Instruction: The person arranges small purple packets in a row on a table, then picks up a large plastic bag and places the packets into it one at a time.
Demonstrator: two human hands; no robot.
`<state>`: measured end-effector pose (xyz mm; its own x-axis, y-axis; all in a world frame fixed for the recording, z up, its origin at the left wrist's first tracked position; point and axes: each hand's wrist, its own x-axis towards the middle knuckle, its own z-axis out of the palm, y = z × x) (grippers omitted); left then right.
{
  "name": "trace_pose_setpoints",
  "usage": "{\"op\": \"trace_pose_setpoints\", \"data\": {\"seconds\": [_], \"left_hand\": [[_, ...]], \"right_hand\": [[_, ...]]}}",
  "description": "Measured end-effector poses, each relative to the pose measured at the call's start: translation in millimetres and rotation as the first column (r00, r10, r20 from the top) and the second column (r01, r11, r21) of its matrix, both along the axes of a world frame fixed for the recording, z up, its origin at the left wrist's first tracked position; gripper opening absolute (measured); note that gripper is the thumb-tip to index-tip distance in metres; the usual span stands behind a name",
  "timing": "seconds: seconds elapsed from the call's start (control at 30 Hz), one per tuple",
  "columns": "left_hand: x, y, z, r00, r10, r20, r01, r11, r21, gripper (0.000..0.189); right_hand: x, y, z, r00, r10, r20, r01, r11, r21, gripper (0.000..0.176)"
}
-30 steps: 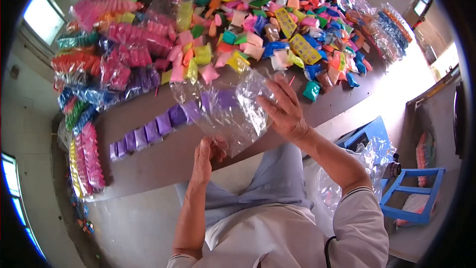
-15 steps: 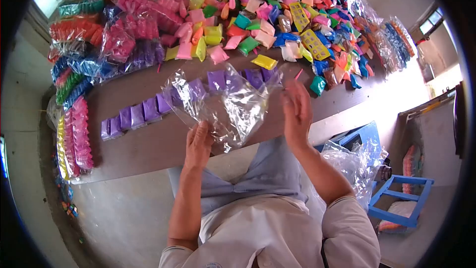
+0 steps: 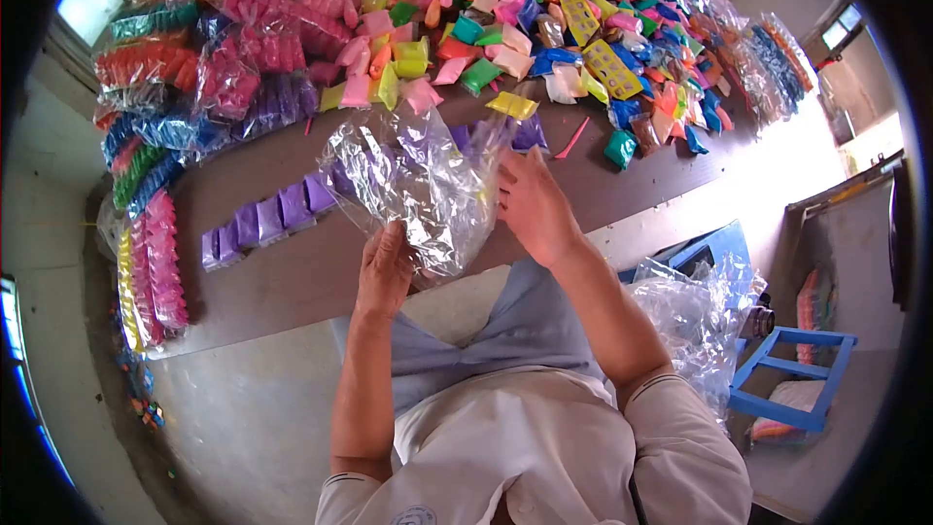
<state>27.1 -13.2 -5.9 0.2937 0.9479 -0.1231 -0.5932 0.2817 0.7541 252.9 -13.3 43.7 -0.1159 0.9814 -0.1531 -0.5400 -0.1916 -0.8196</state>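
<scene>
A clear plastic bag (image 3: 416, 196), crinkled and shiny, is pinched at its lower edge by my left hand (image 3: 386, 270), thumb on top. My right hand (image 3: 537, 202) is at the bag's right side with its fingers stretched out and apart, fingertips right at the plastic. Behind the bag, a row of small purple packets (image 3: 269, 220) runs across the table, partly covered by the plastic. Just beyond my right hand lie a yellow packet (image 3: 512, 105) and a thin pink stick (image 3: 572, 139).
A large heap of multicoloured packets (image 3: 505, 34) covers the table's far side. Bundled bags of packets (image 3: 151, 63) are stacked at the left, with pink and yellow strips (image 3: 160, 267) at the corner. Loose clear bags (image 3: 685, 321) and a blue frame (image 3: 792, 379) are at the right.
My right hand has moved left and closer to the plastic bag. The bag has spread wider and shifted slightly left, while my left hand keeps its hold.
</scene>
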Motion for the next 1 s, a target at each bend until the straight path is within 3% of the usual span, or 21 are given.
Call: {"op": "trace_pose_setpoints", "data": {"seconds": [0.07, 0.13, 0.2, 0.23, 0.3, 0.33, 0.4, 0.43, 0.5, 0.57, 0.63, 0.73, 0.8, 1.0], "left_hand": [[-3, 1, 7, 0.993, -0.105, 0.054, 0.105, 0.994, 0.012, 0.03], [-4, 3, 0, 0.994, -0.087, 0.062, 0.088, 0.996, -0.009, 0.031], [-3, 2, 7, 0.996, -0.067, 0.064, 0.069, 0.997, -0.032, 0.033], [1, 1, 10, 0.997, -0.029, 0.071, 0.036, 0.994, -0.103, 0.033], [1, 2, 12, 0.997, 0.011, 0.074, 0.002, 0.985, -0.17, 0.033], [-2, 3, 4, 0.997, -0.01, 0.079, 0.021, 0.99, -0.14, 0.034], [-10, 4, -9, 0.996, -0.033, 0.083, 0.042, 0.993, -0.11, 0.034], [-14, 6, -15, 0.986, -0.09, 0.138, 0.102, 0.991, -0.081, 0.037], [-13, 7, -14, 0.969, -0.154, 0.194, 0.166, 0.985, -0.048, 0.041], [-7, 6, -11, 0.962, -0.16, 0.223, 0.148, 0.987, 0.068, 0.037], [-3, 2, -10, 0.973, -0.101, 0.209, 0.096, 0.995, 0.033, 0.033], [3, -4, -7, 0.997, 0.035, -0.063, -0.033, 0.999, 0.03, 0.042], [7, -7, -2, 0.995, 0.041, -0.094, -0.038, 0.999, 0.024, 0.041], [-1, -3, -17, 0.981, -0.047, -0.187, 0.062, 0.995, 0.075, 0.041]], "right_hand": [[-7, 4, -5, 1.0, -0.027, 0.014, 0.028, 0.999, -0.029, 0.077], [-12, 4, -7, 0.998, -0.057, 0.026, 0.058, 0.996, -0.063, 0.075], [-17, 4, -8, 0.98, 0.022, -0.197, -0.045, 0.993, -0.112, 0.062], [-19, 2, -10, 0.979, 0.021, -0.204, -0.044, 0.993, -0.11, 0.062], [-18, -2, -16, 0.99, 0.047, -0.131, -0.035, 0.995, 0.093, 0.04], [-13, -2, -16, 0.99, 0.048, -0.134, -0.035, 0.995, 0.093, 0.04], [-1, 1, -12, 0.978, 0.034, -0.207, 0.0, 0.987, 0.163, 0.017], [2, -1, -10, 0.978, 0.032, -0.206, 0.002, 0.986, 0.164, 0.017], [6, -8, 10, 0.949, -0.236, -0.209, 0.252, 0.966, 0.052, 0.013], [19, -13, 13, 0.94, -0.278, -0.199, 0.294, 0.954, 0.053, 0.011], [30, -17, 15, 0.934, -0.312, -0.172, 0.336, 0.932, 0.134, 0.013], [51, -24, -1, 0.92, -0.355, -0.168, 0.383, 0.907, 0.176, 0.013], [62, -29, -5, 0.901, -0.408, -0.148, 0.43, 0.886, 0.172, 0.013], [84, -24, 15, 0.777, -0.611, 0.151, 0.574, 0.787, 0.225, 0.016]]}}
